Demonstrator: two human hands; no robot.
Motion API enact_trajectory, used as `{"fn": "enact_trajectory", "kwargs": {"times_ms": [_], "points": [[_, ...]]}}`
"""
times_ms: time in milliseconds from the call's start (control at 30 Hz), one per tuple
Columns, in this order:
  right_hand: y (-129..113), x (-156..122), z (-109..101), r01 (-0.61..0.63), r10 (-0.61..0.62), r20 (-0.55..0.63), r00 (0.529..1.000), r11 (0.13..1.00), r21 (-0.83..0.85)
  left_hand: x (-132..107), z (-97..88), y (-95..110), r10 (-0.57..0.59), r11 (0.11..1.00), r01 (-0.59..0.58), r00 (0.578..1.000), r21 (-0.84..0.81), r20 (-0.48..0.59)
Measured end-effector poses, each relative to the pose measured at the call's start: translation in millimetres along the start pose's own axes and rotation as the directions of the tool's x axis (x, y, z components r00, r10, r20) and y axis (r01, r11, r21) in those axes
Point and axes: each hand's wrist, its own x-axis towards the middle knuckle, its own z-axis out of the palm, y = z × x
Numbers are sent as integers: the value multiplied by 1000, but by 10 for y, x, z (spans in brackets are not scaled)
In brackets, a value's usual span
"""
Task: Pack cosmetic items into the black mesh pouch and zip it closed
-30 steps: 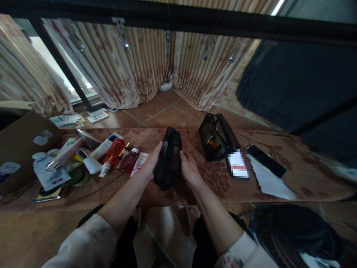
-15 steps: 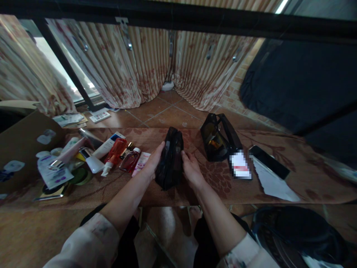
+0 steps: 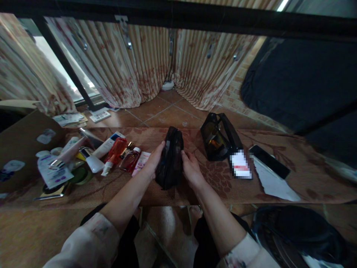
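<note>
A black mesh pouch [image 3: 171,156] stands upright on the patterned brown table cover [image 3: 217,182], at the middle. My left hand [image 3: 152,163] presses flat against its left side with the fingers wrapped round it. My right hand [image 3: 191,167] grips its right side. A second black mesh bag [image 3: 219,139] with something orange inside sits just to the right, untouched. To the left lies a row of toiletries: a red-orange bottle [image 3: 114,150], a small pink bottle [image 3: 129,159], a white tube [image 3: 104,147] and a pink sachet [image 3: 141,162].
More tubes, sachets and a green lid [image 3: 79,175] are heaped at the far left beside a brown box [image 3: 19,149]. A black phone [image 3: 269,162] and white paper [image 3: 275,184] lie at the right. Curtains and tiled floor are beyond the table.
Both hands stay on the pouch and hardly shift. The view has drifted slightly.
</note>
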Motion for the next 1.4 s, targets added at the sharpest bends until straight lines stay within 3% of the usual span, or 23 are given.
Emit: {"fn": "enact_trajectory", "kwargs": {"times_ms": [1400], "points": [[-63, -14, 2, -23, 22, -11, 1000, 998, -64, 35, -43, -35, 28, 999, -29, 999, 26, 29]]}}
